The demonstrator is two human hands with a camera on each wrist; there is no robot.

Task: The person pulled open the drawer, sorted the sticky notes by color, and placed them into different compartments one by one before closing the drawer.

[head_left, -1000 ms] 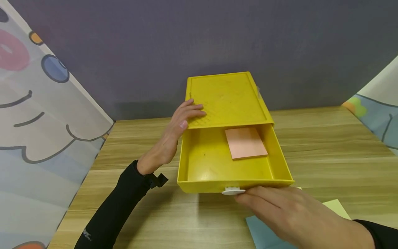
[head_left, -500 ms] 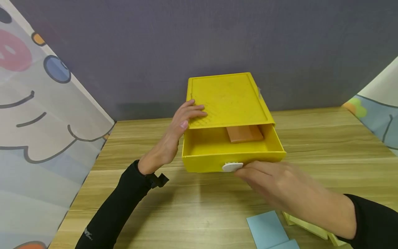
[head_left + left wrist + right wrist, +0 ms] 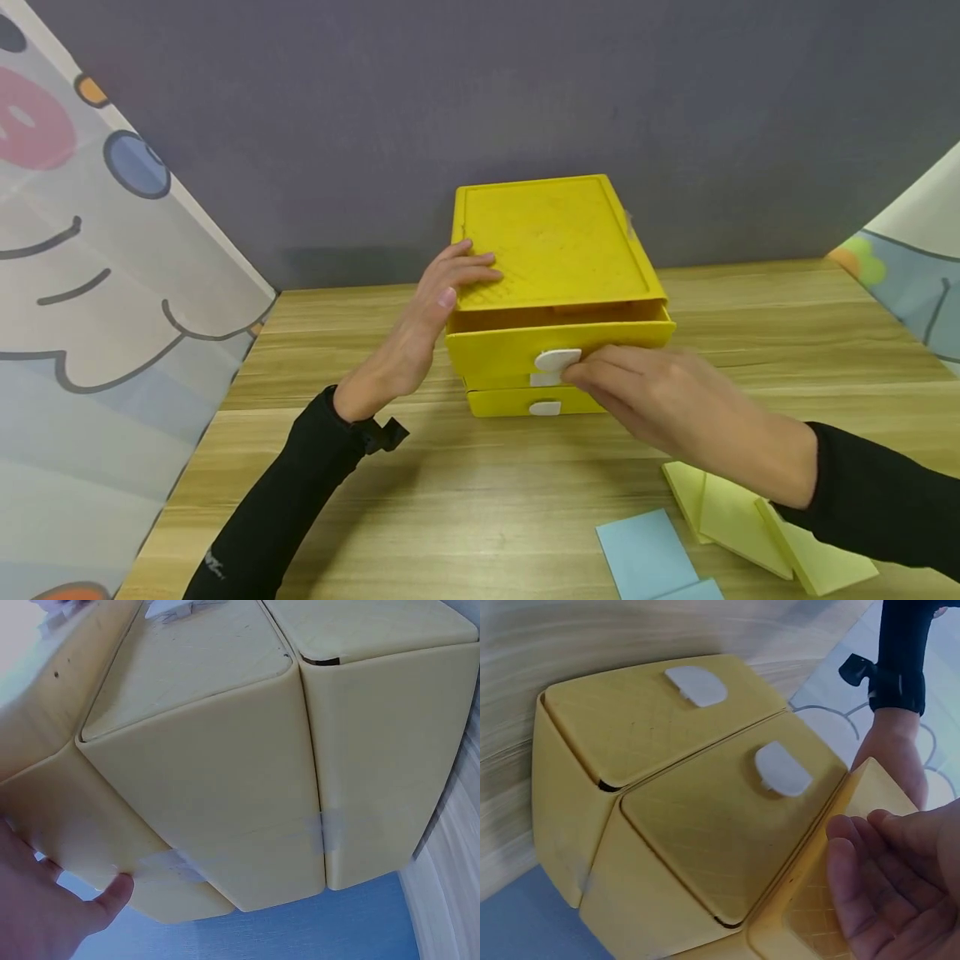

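Observation:
A stacked yellow drawer unit [image 3: 551, 242] stands against the grey wall panel, its top drawer [image 3: 487, 354] pulled out a little. My right hand [image 3: 667, 400] is at that drawer's front, fingertips pinching the right side of its white handle [image 3: 557, 360]. In the right wrist view the right fingers [image 3: 843, 877] curl close to the drawer front, thumb tip meeting the index finger. My left hand [image 3: 416, 329] rests on the unit's upper left edge with fingers extended over the top. The left wrist view shows the left thumb [image 3: 116, 894] against the yellow side.
Two lower drawers are shut, each with a white handle, such as the bottom one [image 3: 545, 408]. Blue sticky note pads [image 3: 647, 550] and several yellow sticky note pads [image 3: 742, 521] lie on the wooden table [image 3: 420, 533] at the front right.
My right hand has pushed the top drawer inward, away from me. The pink sticky note pad inside has gone out of sight. My left hand has stayed put.

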